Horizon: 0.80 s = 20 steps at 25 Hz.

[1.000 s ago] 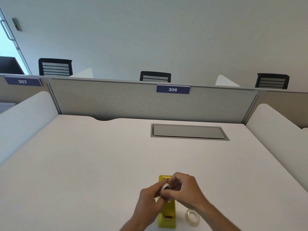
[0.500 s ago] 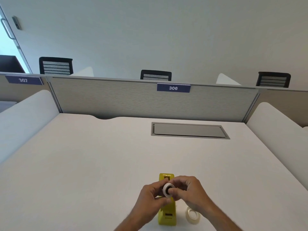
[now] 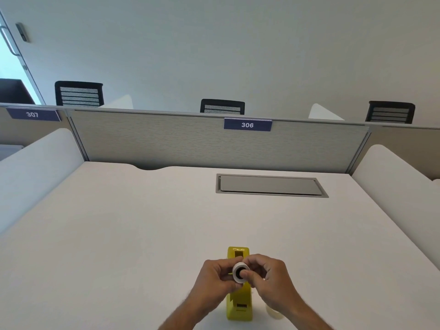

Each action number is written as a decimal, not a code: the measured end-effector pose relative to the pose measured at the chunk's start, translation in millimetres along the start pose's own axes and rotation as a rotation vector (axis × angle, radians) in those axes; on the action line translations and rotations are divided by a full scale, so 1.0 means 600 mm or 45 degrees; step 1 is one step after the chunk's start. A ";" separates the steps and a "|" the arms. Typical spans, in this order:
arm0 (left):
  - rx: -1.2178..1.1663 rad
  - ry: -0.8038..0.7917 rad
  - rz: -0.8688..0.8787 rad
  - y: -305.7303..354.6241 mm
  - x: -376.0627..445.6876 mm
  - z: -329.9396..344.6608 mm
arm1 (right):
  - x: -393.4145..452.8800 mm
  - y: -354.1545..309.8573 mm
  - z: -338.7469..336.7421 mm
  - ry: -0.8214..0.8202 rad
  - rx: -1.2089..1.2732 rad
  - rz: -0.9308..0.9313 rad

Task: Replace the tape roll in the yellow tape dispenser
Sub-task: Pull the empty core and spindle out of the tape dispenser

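Note:
A yellow tape dispenser (image 3: 239, 303) stands on the white desk (image 3: 142, 234) near its front edge, lengthwise away from me. Just above the dispenser, both hands pinch a small white tape roll (image 3: 240, 272) with a dark core. My left hand (image 3: 217, 278) grips its left side. My right hand (image 3: 269, 277) grips its right side, with the thumb over the core. A second, clear tape roll (image 3: 273, 313) lies flat on the desk to the right of the dispenser, partly hidden by my right forearm.
A grey cable hatch (image 3: 271, 185) is set into the desk further back on the right. A fabric partition (image 3: 166, 141) labelled 306 closes the far edge, and white side panels (image 3: 35, 163) flank the desk. Black chairs stand beyond the partition.
The white roll has come up out of the dispenser and turned so its dark core faces me. Both hands have stayed together above the dispenser.

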<state>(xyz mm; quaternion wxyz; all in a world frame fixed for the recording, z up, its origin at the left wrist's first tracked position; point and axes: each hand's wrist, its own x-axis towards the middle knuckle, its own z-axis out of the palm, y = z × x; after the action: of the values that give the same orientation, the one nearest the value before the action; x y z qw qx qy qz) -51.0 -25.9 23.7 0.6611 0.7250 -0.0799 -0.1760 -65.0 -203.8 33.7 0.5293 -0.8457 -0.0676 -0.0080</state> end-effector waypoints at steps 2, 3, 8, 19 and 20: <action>-0.009 0.002 -0.009 0.002 0.000 0.000 | -0.002 0.001 0.001 0.036 0.001 -0.023; -0.008 -0.002 -0.009 0.003 -0.001 0.001 | -0.002 0.002 0.001 0.050 0.011 -0.032; -0.003 0.039 -0.033 0.003 -0.001 0.002 | 0.004 0.005 -0.009 0.020 0.207 0.025; 0.113 0.273 -0.113 -0.012 0.011 -0.011 | 0.034 0.068 -0.046 0.326 -0.185 0.370; 0.126 0.275 -0.118 -0.013 0.013 -0.012 | 0.037 0.077 -0.052 0.295 -0.356 0.374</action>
<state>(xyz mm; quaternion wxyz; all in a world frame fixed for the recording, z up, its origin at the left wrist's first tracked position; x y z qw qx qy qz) -42.4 -21.2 15.3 0.6205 0.7743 0.0168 -0.1230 -35.6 -249.4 7.9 0.4067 -0.9050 0.1192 -0.0370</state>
